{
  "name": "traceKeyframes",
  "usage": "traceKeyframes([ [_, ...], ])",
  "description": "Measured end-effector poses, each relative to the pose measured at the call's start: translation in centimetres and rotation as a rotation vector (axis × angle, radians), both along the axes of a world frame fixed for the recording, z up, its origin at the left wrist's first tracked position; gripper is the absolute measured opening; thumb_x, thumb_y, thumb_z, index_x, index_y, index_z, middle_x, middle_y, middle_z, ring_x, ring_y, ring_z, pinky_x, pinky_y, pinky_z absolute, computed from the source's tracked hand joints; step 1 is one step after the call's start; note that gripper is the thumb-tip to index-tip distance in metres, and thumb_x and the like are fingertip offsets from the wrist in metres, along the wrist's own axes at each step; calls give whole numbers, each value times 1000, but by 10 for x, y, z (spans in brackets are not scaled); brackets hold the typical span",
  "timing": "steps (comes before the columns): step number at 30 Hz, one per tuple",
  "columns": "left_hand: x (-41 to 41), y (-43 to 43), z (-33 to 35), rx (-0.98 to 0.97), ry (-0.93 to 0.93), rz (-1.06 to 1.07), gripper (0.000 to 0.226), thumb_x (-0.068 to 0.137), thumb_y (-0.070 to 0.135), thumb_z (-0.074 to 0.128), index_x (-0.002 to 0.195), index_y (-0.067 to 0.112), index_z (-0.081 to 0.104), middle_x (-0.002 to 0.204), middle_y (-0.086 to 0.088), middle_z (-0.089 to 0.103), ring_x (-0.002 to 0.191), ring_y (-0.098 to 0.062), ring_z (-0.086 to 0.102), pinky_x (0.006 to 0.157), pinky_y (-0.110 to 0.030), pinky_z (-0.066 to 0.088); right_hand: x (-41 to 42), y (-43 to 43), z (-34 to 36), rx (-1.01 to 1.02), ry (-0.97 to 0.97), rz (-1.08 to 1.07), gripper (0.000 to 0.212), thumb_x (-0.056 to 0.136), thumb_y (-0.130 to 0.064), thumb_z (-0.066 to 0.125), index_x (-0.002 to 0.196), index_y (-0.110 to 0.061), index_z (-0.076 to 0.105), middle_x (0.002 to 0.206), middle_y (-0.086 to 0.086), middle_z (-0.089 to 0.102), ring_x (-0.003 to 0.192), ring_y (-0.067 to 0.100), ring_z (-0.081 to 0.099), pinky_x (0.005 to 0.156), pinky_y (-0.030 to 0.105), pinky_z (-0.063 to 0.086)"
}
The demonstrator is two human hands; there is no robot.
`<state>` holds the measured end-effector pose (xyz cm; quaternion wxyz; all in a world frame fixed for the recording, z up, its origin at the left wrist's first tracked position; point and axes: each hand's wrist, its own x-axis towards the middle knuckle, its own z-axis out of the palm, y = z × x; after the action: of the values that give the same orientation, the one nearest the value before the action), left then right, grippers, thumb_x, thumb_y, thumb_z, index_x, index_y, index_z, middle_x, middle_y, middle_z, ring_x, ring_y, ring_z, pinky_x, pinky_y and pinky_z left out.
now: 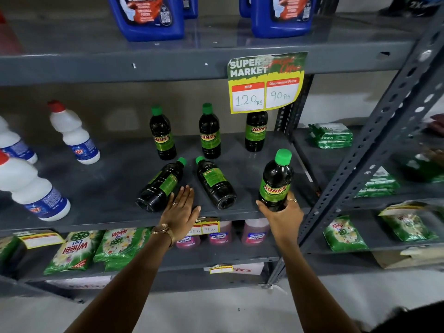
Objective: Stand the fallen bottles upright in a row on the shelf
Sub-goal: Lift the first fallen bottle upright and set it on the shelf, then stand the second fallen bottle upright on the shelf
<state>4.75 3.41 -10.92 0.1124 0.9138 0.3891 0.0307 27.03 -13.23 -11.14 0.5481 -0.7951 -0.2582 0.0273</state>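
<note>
On the grey shelf [108, 186] three dark Sunny bottles with green caps stand upright at the back: left [162, 134], middle [209, 132], right [256, 131]. In front of them two more lie on their sides, one at left [159, 186] and one at centre [215, 183], caps pointing to the back. My left hand [181, 210] rests flat and open on the shelf's front edge, beside the left fallen bottle's base. My right hand [282, 216] grips the lower part of a sixth bottle [276, 181], held upright at the shelf's front right.
White bleach bottles with red caps [73, 133] stand at the left of the same shelf. A yellow price card [265, 82] hangs from the shelf above, where blue jugs [146, 16] stand. Green detergent packs [79, 251] and pink bottles [255, 231] fill the shelf below. A slanted steel upright [374, 140] crosses at right.
</note>
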Motion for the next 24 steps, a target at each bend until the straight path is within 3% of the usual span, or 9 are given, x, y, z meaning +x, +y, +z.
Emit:
traceKeyframes([
  [4, 0, -2, 2, -16, 7, 7, 62, 100, 39, 22, 147, 8, -4, 159, -7, -7, 145, -16, -13, 120, -38, -10, -2, 1, 2, 20, 8, 6, 69, 61, -37, 88, 120, -12, 61, 107, 6, 72, 92, 14, 63, 84, 25, 47],
  [8, 2, -2, 5, -15, 4, 19, 61, 100, 37, 23, 147, 8, -2, 159, -8, -6, 146, -16, -12, 120, -38, -9, -1, 3, 2, -1, 18, 2, 77, 63, -42, 86, 127, -11, 57, 113, 8, 70, 103, 22, 65, 91, 35, 52],
  [12, 2, -5, 7, -21, 14, 20, 60, 100, 37, 22, 147, 8, -2, 159, -8, -5, 146, -16, -11, 120, -38, -9, 0, 3, 1, -6, 2, -2, 77, 62, -45, 86, 126, -12, 57, 109, 6, 71, 100, 22, 66, 86, 29, 51],
  [16, 1, -5, 6, -28, 8, 19, 61, 100, 38, 22, 147, 9, -2, 159, -7, -6, 146, -16, -12, 119, -36, -10, -2, 2, 0, -21, 41, 17, 90, 62, -44, 86, 137, -12, 48, 119, 8, 68, 111, 24, 63, 96, 43, 52],
  [18, 1, -5, 10, -70, -19, 15, 63, 100, 37, 26, 147, 7, -2, 159, -9, -7, 146, -17, -12, 119, -36, -9, -11, 0, 1, 15, 121, 11, 112, 60, -45, 87, 151, -16, 28, 144, 11, 51, 132, 25, 48, 111, 42, 38],
  [20, -4, -8, 18, -144, -123, -7, 70, 98, 37, 37, 147, 7, -4, 159, -9, -10, 144, -17, -16, 120, -35, -7, -32, -8, 2, 125, 183, -7, 121, 61, -51, 83, 155, -25, 11, 160, 5, 22, 144, 19, 26, 115, 37, 25],
  [22, -15, -12, 26, -123, -255, -79, 78, 94, 37, 47, 147, 10, -4, 158, -6, -14, 143, -16, -19, 120, -35, -2, -64, -20, -1, 170, 79, 102, 110, 69, -57, 75, 154, -31, 11, 158, -9, 12, 143, 12, 21, 113, 35, 25],
  [24, -32, -12, 34, 18, -327, -167, 79, 92, 40, 48, 149, 14, 0, 160, -3, -8, 146, -15, -13, 120, -32, 3, -96, -22, -2, 105, -173, 298, 94, 79, -57, 67, 153, -29, 17, 155, -14, 16, 143, 4, 19, 111, 30, 25],
])
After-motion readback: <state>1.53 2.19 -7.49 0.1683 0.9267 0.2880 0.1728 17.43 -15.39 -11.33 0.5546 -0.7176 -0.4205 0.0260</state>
